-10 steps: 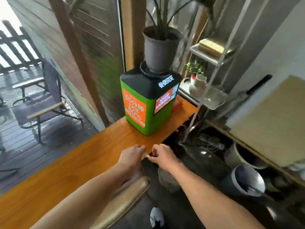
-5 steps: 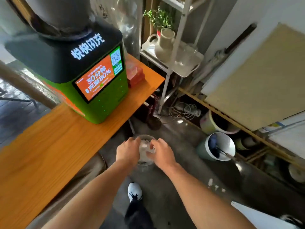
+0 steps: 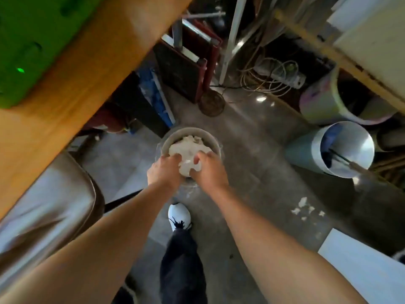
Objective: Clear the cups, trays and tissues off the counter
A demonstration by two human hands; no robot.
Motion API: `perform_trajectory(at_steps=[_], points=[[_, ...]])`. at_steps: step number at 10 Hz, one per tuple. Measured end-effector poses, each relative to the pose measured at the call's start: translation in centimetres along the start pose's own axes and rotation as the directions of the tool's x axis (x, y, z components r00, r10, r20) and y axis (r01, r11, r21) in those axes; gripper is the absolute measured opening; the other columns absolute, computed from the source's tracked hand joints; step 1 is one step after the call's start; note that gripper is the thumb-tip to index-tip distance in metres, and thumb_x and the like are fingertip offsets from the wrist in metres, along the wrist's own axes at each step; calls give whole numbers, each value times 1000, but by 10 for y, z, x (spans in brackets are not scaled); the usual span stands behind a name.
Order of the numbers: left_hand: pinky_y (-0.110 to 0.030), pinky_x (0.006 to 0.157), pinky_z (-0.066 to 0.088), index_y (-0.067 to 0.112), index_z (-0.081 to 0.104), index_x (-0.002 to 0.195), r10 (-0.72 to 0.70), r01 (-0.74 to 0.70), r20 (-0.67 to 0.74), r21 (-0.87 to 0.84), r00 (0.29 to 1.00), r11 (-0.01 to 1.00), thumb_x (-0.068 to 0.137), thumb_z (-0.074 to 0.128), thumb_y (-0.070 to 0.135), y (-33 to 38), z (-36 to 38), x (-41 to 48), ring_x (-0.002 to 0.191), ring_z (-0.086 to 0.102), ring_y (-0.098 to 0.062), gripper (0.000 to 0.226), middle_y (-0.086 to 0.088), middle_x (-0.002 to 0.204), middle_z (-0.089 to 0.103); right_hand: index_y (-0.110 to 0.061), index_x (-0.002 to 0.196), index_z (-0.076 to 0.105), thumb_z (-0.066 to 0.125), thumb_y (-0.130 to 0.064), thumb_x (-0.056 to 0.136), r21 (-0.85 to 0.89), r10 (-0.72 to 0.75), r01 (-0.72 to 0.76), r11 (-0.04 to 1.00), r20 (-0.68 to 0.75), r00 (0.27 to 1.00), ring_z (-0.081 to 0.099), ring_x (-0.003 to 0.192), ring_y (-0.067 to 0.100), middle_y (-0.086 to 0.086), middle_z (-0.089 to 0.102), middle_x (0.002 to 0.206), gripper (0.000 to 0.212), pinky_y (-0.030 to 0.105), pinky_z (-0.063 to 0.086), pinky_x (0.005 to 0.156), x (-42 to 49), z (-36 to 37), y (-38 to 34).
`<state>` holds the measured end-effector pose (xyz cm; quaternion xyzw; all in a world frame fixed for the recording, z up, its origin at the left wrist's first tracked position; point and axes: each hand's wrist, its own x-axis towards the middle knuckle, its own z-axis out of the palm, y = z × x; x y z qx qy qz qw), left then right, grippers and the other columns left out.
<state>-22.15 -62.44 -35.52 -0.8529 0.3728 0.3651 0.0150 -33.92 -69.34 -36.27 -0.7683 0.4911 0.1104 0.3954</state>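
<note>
A small round waste bin [image 3: 173,138] stands on the floor beside the wooden counter [image 3: 72,84]. It is filled with crumpled white tissues [image 3: 188,150]. My left hand [image 3: 163,171] and my right hand [image 3: 208,170] are both over the bin's near rim, fingers curled down into the tissue wad. Whether they grip the tissues or press them down is unclear; the fingertips are hidden in the paper.
A green charging box [image 3: 28,44] sits on the counter at top left. A brown padded chair [image 3: 43,202] is at the left. A tipped metal bin [image 3: 341,150], a pastel bin [image 3: 322,99], cables [image 3: 269,77] and paper scraps [image 3: 304,207] lie to the right. My shoe [image 3: 178,213] is below the hands.
My view dropped from the counter to the floor. Both hands moved down from the counter edge to the waste bin and now have their fingers in the tissues.
</note>
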Motion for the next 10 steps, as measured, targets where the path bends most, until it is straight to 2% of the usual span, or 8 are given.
perform_trajectory(at_steps=[1,2,3,4,5,6,8,10], points=[[-45,84,58,28,57,127,-65,65,8,-51,998,997,92,62,33,-8,41,36,99,65,-32,36,-11,114,64,-17,130,58,71,-27,87,-26,20,-19,999,41,999,57,116,30,13,55,130,45,37,50,95,31,31,18],[-41,85,57,31,53,129,-71,76,59,-74,996,994,87,70,32,-14,71,70,103,63,-30,46,-8,121,61,-18,138,54,72,-21,86,-2,39,-39,999,58,998,57,118,30,13,54,133,55,38,48,100,53,55,34],[-39,86,53,31,43,134,-62,74,96,-128,993,989,80,75,37,-19,92,91,112,59,-31,63,-6,130,55,-18,139,53,75,-15,84,56,53,-56,997,41,998,58,115,30,13,55,132,59,37,50,98,61,71,49],[-40,90,54,29,44,134,-56,71,76,-218,996,973,81,72,44,-23,100,92,114,58,-28,62,-5,128,56,-16,140,51,74,-6,81,143,57,-62,988,35,998,57,114,30,13,55,130,64,37,51,95,58,76,62],[-38,84,53,27,46,132,-67,80,59,-243,996,967,82,70,40,-32,95,83,108,58,-28,56,-7,125,58,-18,141,49,71,-1,82,205,89,-97,974,51,995,59,112,31,12,53,131,66,41,55,93,49,71,69],[-32,78,47,22,45,136,-79,97,94,-196,992,976,79,77,24,-40,79,65,112,55,-32,65,-11,130,52,-12,141,50,69,-2,83,157,99,-106,982,54,994,59,113,33,16,54,131,62,41,52,97,32,56,68],[-41,79,59,17,52,127,-68,87,128,-152,989,985,83,63,3,-29,20,-6,97,61,-30,47,-12,119,54,-5,126,58,64,-4,86,45,99,-99,994,1,995,57,111,31,15,60,120,41,37,49,91,-25,8,40],[-44,81,59,18,53,121,77,-78,92,10,993,997,88,59,15,-24,-43,-111,94,63,-29,33,-9,113,58,-9,116,64,60,-19,93,-30,23,-25,999,-43,999,60,101,29,10,62,112,26,40,54,81,-118,-40,-19]])
